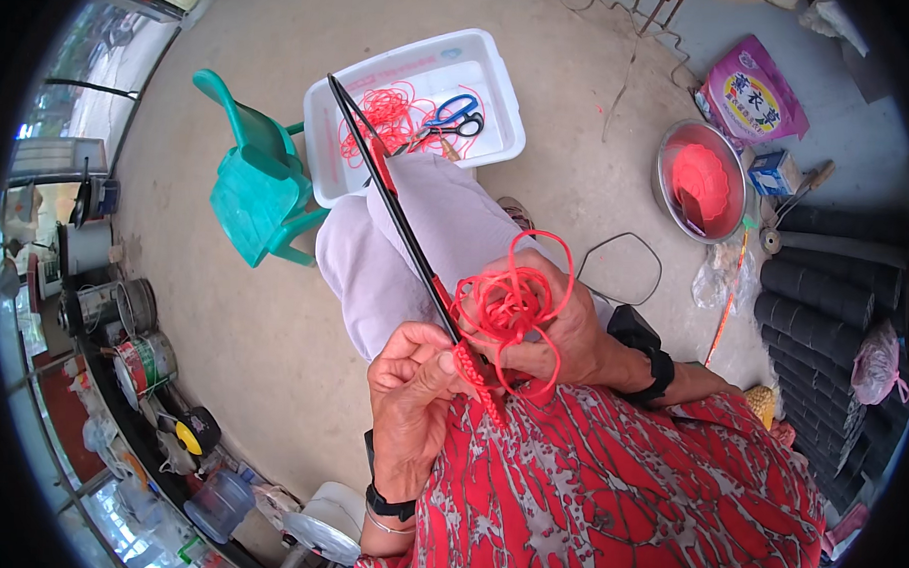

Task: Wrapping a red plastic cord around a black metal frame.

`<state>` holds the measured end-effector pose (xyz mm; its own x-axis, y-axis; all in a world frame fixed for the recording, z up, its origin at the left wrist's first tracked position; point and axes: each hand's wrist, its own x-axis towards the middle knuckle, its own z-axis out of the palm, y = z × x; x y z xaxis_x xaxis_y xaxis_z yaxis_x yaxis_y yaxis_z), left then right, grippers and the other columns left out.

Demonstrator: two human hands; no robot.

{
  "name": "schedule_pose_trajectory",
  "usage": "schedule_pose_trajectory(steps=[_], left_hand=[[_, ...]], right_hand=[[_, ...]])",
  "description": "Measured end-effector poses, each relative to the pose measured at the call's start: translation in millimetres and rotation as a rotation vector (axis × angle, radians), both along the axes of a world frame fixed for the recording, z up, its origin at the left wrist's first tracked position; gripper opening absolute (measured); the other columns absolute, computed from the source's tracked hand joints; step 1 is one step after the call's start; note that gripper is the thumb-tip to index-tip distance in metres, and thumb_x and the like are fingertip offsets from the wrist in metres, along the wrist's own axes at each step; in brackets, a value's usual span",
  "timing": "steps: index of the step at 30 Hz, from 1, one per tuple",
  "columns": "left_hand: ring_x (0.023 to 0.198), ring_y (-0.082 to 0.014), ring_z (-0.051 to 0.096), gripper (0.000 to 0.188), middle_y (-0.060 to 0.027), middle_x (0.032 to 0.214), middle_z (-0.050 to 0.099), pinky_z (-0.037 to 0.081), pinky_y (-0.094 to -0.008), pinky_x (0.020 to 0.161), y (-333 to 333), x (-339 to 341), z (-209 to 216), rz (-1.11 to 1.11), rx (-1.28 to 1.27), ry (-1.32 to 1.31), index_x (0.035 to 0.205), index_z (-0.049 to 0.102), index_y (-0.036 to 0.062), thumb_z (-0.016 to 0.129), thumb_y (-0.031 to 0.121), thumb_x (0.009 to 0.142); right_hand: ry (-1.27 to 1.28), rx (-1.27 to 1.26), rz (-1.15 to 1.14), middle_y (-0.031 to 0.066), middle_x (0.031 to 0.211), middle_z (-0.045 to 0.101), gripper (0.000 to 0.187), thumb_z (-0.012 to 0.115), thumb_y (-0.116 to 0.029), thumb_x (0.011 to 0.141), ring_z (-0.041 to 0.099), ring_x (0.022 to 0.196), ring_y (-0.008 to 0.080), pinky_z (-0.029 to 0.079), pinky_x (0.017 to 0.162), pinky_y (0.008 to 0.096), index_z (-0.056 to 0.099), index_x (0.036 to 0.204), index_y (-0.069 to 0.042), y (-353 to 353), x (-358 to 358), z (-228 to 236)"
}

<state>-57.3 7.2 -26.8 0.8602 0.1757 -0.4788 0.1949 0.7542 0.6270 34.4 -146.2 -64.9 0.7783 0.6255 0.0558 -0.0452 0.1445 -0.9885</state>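
Close to my body, a thin black hoop (408, 234), seen nearly edge-on, slants away over my lap. Red cord is wrapped on parts of it. My left hand (413, 388) pinches the hoop's near end between thumb and fingers, at a strip of knotted red cord (479, 383). Just right of it, my right hand (571, 333) is closed round a loose bundle of red cord (509, 304), whose loops stick out above the fingers. The far end of the hoop reaches over a white plastic tub (502, 80), which holds more tangled red cord (380, 119) and scissors (458, 117).
A small green plastic chair (262, 202) stands left of the tub. At right are a metal basin (669, 156) with a red piece inside, a purple bag (753, 94) and stacked black rolls (819, 297). A black wire loop (636, 240) lies on the floor. Buckets (141, 363) line the left.
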Motion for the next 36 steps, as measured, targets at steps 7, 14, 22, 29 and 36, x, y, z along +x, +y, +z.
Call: schedule_pose_trajectory(steps=[7,14,22,29,36], left_hand=[[0.067,-0.0192,0.068,0.011,-0.0128,0.083,0.067,0.059,-0.0314,0.059,4,0,2,-0.057,-0.032,0.042,0.095,0.056,-0.0028,0.063,0.001,0.087],[0.068,-0.0168,0.066,0.012,-0.0112,0.082,0.067,0.057,-0.0285,0.063,0,-4,-5,-0.048,-0.076,0.079,0.094,0.057,-0.0017,0.065,0.001,0.086],[0.07,-0.0161,0.066,0.014,-0.0102,0.082,0.067,0.057,-0.0284,0.065,-2,-4,-3,-0.041,-0.072,0.076,0.095,0.056,-0.001,0.066,0.001,0.085],[0.071,-0.0209,0.066,0.016,-0.0138,0.085,0.066,0.058,-0.0346,0.065,3,-11,-11,-0.037,-0.082,0.023,0.1,0.055,-0.0025,0.062,0.004,0.088],[0.071,-0.027,0.066,0.019,-0.018,0.086,0.065,0.059,-0.0405,0.06,8,-20,-17,-0.013,0.023,0.018,0.102,0.054,-0.004,0.061,0.008,0.089]], right_hand=[[-0.078,0.123,0.107,0.005,0.099,0.06,0.05,0.078,-0.006,0.075,0.06,0.089,0.0105,0.049,0.077,0.0277,0.047,0.113,-0.005,7,5,6],[0.058,0.186,0.046,0.0033,0.094,0.057,0.051,0.078,-0.009,0.072,0.057,0.084,0.009,0.048,0.074,0.0262,0.046,0.112,-0.005,11,-1,8],[-0.074,0.092,-0.103,0.0026,0.09,0.057,0.042,0.072,-0.002,0.071,0.056,0.079,0.0089,0.047,0.072,0.0252,0.05,0.106,-0.004,16,-2,8],[-0.035,0.115,-0.035,0.0038,0.091,0.059,0.042,0.072,0.003,0.071,0.057,0.08,0.0094,0.047,0.073,0.0254,0.049,0.106,-0.002,2,11,11],[0.272,0.279,0.039,0.0062,0.091,0.064,0.047,0.073,0.004,0.076,0.063,0.085,0.012,0.052,0.075,0.0266,0.046,0.114,-0.001,15,8,9]])
